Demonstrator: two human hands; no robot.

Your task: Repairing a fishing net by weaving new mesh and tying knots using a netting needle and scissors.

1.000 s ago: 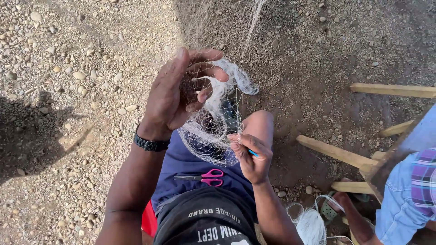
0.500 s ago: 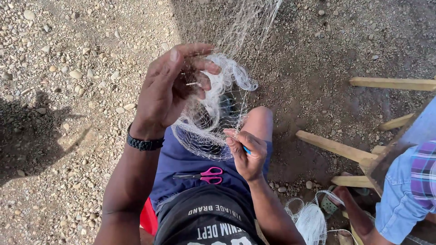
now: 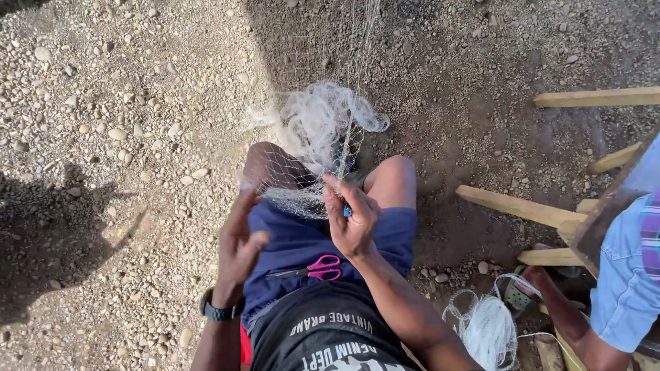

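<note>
The gravel ground (image 3: 103, 137) carries the whole scene. The white fishing net (image 3: 320, 141) is the reference: it hangs down from the top of the frame, bunches just above the person's knees and drapes onto the blue shorts (image 3: 302, 240). Right of the net lie pale wooden slats (image 3: 522, 209), with a second person's arm (image 3: 577, 323) beyond them. Below and right of the net sits a bundle of white twine (image 3: 491, 330).

The right hand (image 3: 354, 216) is closed in a pinch at the net's lower edge, gripping mesh together with a small blue tool (image 3: 348, 211). The left hand (image 3: 240, 240) is spread open, fingers extended, holding nothing, just left of and below the net. Pink-handled scissors (image 3: 316, 268) rest on the lap below the net.

Good practice, as a judgement: the free hand should tension the mesh so the pinched strand stays isolated.
</note>
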